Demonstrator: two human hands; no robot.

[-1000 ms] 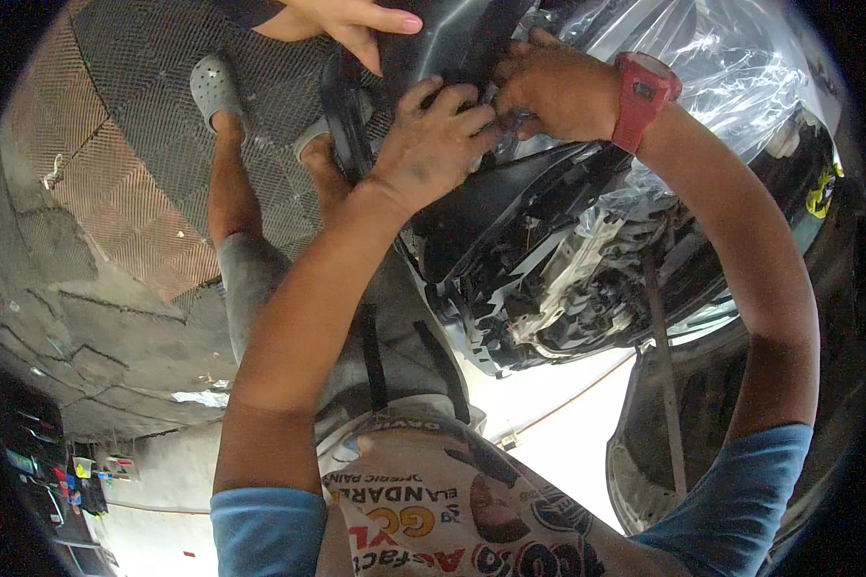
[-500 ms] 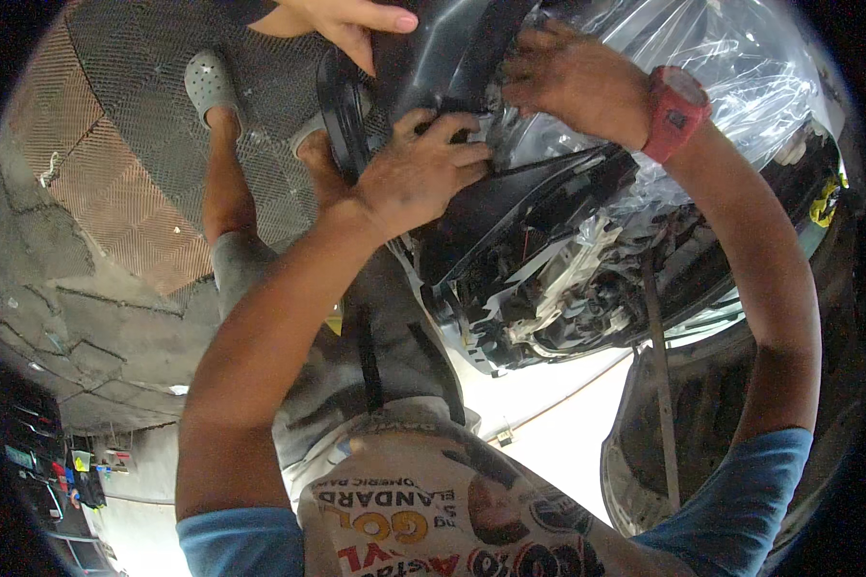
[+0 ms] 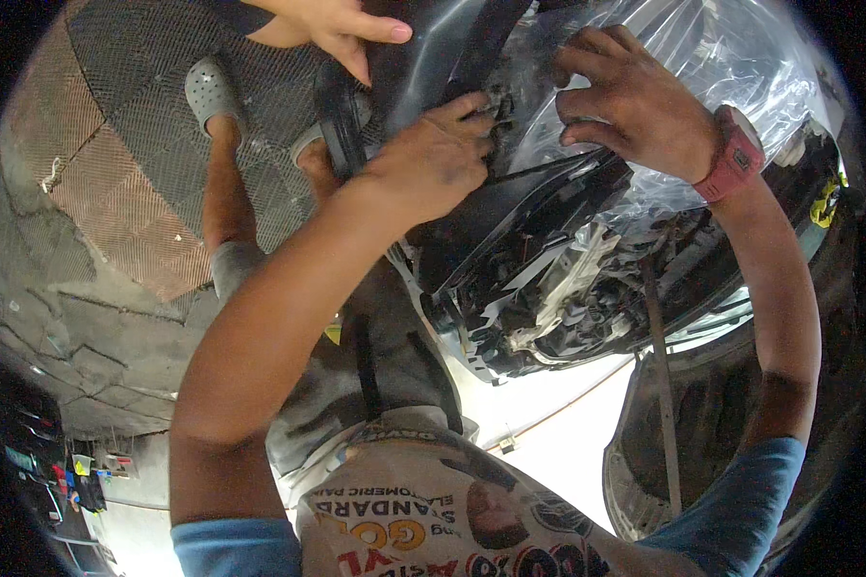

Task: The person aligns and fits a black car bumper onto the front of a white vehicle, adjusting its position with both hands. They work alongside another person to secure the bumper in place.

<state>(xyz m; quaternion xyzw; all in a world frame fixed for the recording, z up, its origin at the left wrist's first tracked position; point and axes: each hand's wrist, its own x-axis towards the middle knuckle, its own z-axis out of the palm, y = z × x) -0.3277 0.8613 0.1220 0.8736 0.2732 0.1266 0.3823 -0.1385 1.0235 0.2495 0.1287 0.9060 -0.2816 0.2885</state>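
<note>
My left hand [image 3: 433, 159] pinches a small fastener spot on the edge of a black car panel [image 3: 423, 67] held up in front of me. To its right, my right hand [image 3: 625, 101], with a red watch on the wrist, curls its fingers into the clear plastic film [image 3: 741, 67] that covers the car's front part. Beneath both hands sits the dark headlight housing [image 3: 548, 288] with torn film and exposed parts. Another person's hand [image 3: 342, 24] rests on the panel's top edge, just above my left hand.
Another person's bare legs in grey clogs [image 3: 207, 91] stand on a metal mesh grating [image 3: 135, 183] at the left. Cracked concrete floor [image 3: 58, 327] lies below it. A dark wheel arch [image 3: 645, 471] is at the lower right, and small colourful items [image 3: 77, 476] at the lower left.
My right hand has moved off the spot beside my left hand, rightward onto the plastic film. My left hand stays pinched on the panel edge. The view has shifted slightly.
</note>
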